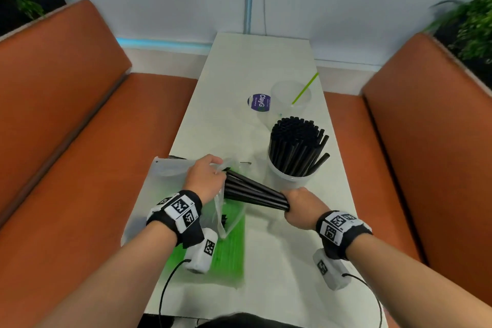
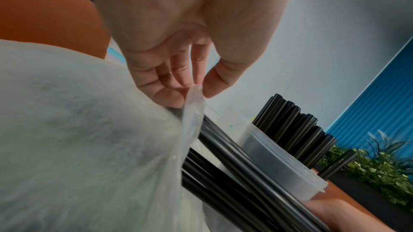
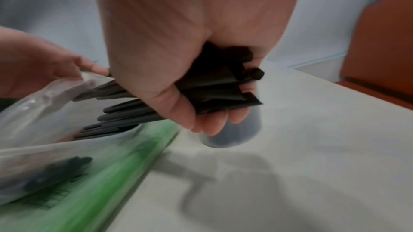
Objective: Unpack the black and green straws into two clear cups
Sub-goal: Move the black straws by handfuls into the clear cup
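Note:
My right hand (image 1: 298, 204) (image 3: 208, 112) grips a bundle of black straws (image 1: 253, 192) (image 3: 212, 92) by one end; their other ends lie inside a clear plastic bag (image 1: 226, 210) (image 3: 44, 94). My left hand (image 1: 206, 176) (image 2: 196, 85) pinches the bag's open edge (image 2: 193, 105). Just beyond my right hand stands a clear cup (image 1: 288, 180) (image 2: 279, 163) packed with black straws (image 1: 296, 141). Farther back, a second clear cup (image 1: 290, 104) holds one green straw (image 1: 304, 88). A pack of green straws (image 1: 229, 253) (image 3: 93, 191) lies under the bag.
The narrow white table (image 1: 253, 66) runs to the wall between two orange benches (image 1: 66, 128) (image 1: 439, 114). A round purple-labelled lid (image 1: 259, 102) lies beside the far cup. Another flat clear bag (image 1: 165, 168) sits at the table's left edge. Plants (image 1: 468, 21) stand behind the benches.

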A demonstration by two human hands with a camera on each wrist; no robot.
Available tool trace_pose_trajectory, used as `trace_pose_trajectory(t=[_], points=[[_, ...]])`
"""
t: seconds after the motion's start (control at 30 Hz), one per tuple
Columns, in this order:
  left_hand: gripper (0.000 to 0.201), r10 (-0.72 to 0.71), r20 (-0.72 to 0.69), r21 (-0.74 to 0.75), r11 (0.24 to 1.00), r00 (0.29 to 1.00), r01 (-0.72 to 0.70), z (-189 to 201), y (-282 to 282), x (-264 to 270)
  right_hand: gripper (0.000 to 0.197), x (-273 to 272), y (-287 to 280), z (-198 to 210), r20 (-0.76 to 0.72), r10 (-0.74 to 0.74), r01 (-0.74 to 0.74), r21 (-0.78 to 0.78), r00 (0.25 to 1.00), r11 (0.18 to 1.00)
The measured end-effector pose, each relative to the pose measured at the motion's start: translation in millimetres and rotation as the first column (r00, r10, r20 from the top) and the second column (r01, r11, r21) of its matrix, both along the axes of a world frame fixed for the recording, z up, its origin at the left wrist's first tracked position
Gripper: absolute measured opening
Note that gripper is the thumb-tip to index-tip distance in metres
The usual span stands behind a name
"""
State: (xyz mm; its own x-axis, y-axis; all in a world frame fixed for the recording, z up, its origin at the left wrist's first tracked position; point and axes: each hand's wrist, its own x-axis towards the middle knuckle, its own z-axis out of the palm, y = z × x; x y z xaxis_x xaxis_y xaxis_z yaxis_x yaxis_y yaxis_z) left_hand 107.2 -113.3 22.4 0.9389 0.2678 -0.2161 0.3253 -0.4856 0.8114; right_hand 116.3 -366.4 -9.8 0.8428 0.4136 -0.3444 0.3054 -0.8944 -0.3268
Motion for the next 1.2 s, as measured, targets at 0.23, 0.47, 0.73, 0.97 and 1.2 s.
trace_pose_trajectory(t=[0.23,0.47,0.73,0.97,1.2], points=[[0.027,-0.007,-0.049,0.059,0.998,0.999,0.01,1,-7,5,0.019,-15,-48,2,-0.048,-0.184,0.189,0.135,0.982,0.973],[0.05,0.053,0.156,-0.237,0.971,0.986,-0.015,26,-28,1,0.016,-17,-38,15,-0.107,-0.198,0.222,0.33,0.974,0.917],[0.031,0.021,0.239,-0.364,0.929,0.971,0.069,47,-46,7,0.021,-3,-5,41,-0.091,-0.076,0.103,0.349,0.993,0.931],[0.047,-0.141,0.279,-0.291,0.93,0.95,0.223,60,-64,3,0.02,5,20,55,-0.214,-0.122,0.212,0.473,0.969,0.855],[0.061,-0.153,0.219,-0.412,0.881,0.964,0.234,51,-62,0,0.018,13,28,88,-0.477,-0.174,0.506,0.834,0.861,0.219]])
